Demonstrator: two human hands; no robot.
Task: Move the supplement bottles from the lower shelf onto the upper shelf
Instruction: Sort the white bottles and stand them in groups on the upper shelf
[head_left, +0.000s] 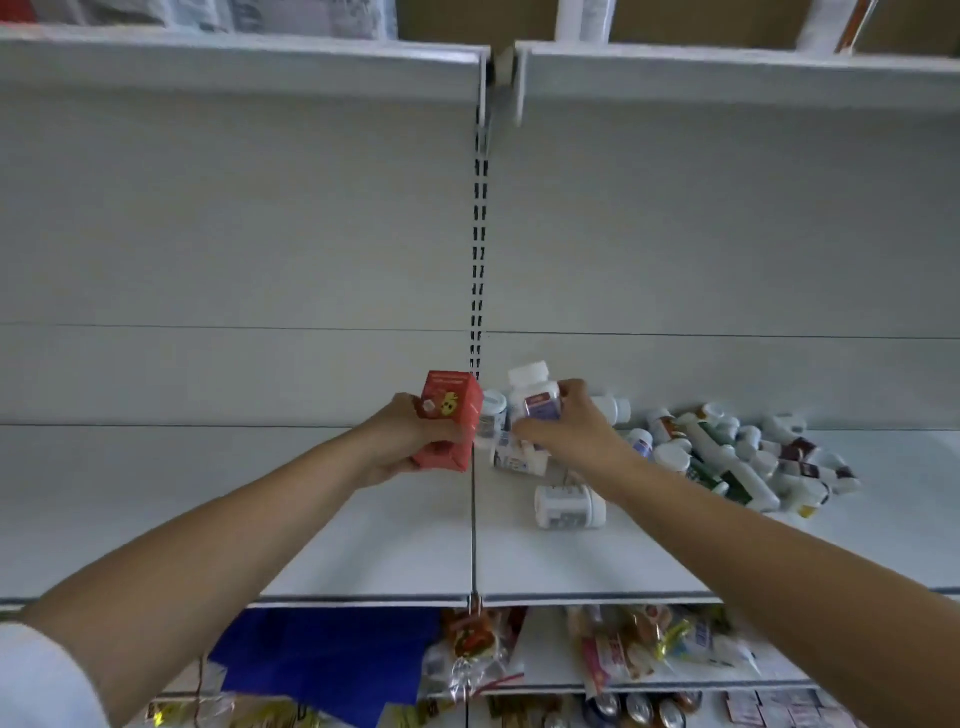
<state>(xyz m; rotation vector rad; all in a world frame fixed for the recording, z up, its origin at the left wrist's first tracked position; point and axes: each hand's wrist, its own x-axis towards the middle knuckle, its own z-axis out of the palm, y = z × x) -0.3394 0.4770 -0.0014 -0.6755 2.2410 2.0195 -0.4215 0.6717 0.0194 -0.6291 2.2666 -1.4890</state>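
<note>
Red cardboard box (448, 415) left of centre, upright, gripped low by the left hand (402, 441) with fingers curled round it, just over the white middle shelf (311, 519). Just beside it to the right, a white bottle (535, 397) with a purple label, pinched between thumb and curled fingers of the right hand (569, 428); cannot tell if touching the bottles behind. Below that hand, one bottle on its side (569, 506), apart from the rest. Further right, a loose heap of supplement bottles (737, 457) on the same shelf.

Probably a transfer step in hand, one item per hand; cannot tell whether setting down here or lifting toward the top shelf (234, 62). If setting down: stand both upright on bare board, then release. If lifting: raise clear of the heap without knocking neighbours.
</note>
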